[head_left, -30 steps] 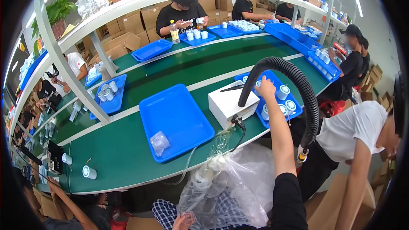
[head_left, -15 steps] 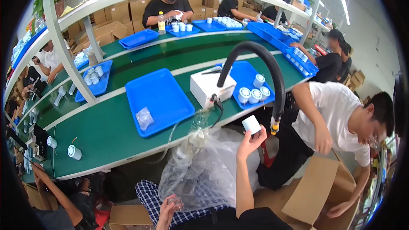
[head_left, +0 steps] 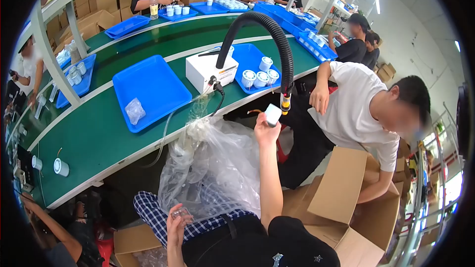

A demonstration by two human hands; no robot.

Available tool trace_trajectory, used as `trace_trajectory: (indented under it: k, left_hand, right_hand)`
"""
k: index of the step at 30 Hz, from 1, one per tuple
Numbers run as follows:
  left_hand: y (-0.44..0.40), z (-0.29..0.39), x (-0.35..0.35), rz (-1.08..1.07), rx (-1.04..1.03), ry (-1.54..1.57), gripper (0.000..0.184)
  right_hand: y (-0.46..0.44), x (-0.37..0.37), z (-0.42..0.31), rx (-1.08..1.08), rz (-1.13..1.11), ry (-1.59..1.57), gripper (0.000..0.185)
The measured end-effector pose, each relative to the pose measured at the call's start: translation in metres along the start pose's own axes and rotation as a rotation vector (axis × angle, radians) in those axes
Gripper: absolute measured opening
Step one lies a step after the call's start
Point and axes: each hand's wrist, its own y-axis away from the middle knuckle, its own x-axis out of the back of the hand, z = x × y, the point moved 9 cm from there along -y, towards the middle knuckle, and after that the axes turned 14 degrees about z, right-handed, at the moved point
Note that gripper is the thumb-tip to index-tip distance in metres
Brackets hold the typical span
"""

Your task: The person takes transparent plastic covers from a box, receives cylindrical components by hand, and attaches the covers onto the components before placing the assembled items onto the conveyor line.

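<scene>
My right hand (head_left: 267, 130) is closed round a white cylindrical part (head_left: 272, 114), held up just below the nozzle (head_left: 285, 105) of a black corrugated hose. A short orange wire sticks out beside the part. Low over my lap, my left hand (head_left: 175, 222) holds a small clear plastic piece (head_left: 183, 215). A large clear plastic bag (head_left: 217, 163) lies between my hands and the bench. Several similar white parts (head_left: 249, 78) stand in the blue tray (head_left: 242, 54) behind the hose.
A white box (head_left: 200, 70) carries the hose on the green bench (head_left: 94, 151). Left of it, a blue tray (head_left: 148, 81) holds a crumpled clear bag (head_left: 134, 111). At right, a co-worker (head_left: 356, 99) in white reaches into an open carton (head_left: 341, 183). Other people work across the bench.
My right hand has come back from the blue tray with a white part and is now near the hose nozzle. My left hand has risen with the clear piece. The view has shifted right.
</scene>
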Motion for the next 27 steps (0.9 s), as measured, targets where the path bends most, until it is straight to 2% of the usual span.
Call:
trace_trajectory:
  k: [3, 6, 10, 12, 16, 18, 20, 22, 24, 26, 27]
  left_hand:
    - [0.005, -0.008, 0.006, 0.002, 0.004, 0.012, 0.055]
    - [0.010, -0.010, 0.013, 0.021, 0.018, 0.040, 0.055]
    - [0.013, -0.005, 0.022, 0.063, 0.022, 0.059, 0.056]
    - [0.012, -0.001, 0.022, 0.042, 0.005, 0.041, 0.055]
    - [0.009, 0.011, 0.012, 0.042, -0.013, -0.034, 0.056]
    - [0.007, 0.014, 0.006, 0.041, -0.030, -0.023, 0.056]
    - [0.001, 0.011, 0.002, 0.018, -0.020, -0.028, 0.058]
    - [-0.004, 0.009, -0.008, -0.027, -0.017, -0.027, 0.059]
    - [-0.007, 0.007, -0.020, -0.055, -0.003, -0.041, 0.059]
    - [-0.011, 0.006, -0.028, -0.093, 0.014, -0.058, 0.059]
    - [-0.011, 0.008, -0.032, -0.090, 0.015, -0.054, 0.059]
  right_hand:
    - [-0.008, -0.008, -0.016, -0.010, -0.006, -0.121, 0.033]
    - [0.006, -0.022, -0.018, -0.139, -0.069, -0.203, 0.023]
    - [0.017, -0.029, -0.023, -0.263, -0.187, -0.289, 0.019]
    - [0.033, -0.040, -0.016, -0.382, -0.387, -0.227, 0.021]
    - [0.055, -0.035, -0.004, -0.384, -0.500, 0.274, 0.039]
    - [0.051, -0.021, -0.006, -0.339, -0.321, 0.444, 0.038]
    - [0.050, -0.022, -0.013, -0.144, -0.198, 0.613, 0.045]
    - [0.054, -0.024, -0.020, 0.008, -0.169, 0.743, 0.051]
    - [0.053, -0.022, -0.026, 0.101, -0.148, 0.769, 0.046]
    - [0.053, -0.015, -0.046, 0.372, 0.065, 0.814, 0.038]
    - [0.051, -0.013, -0.053, 0.418, 0.034, 0.813, 0.033]
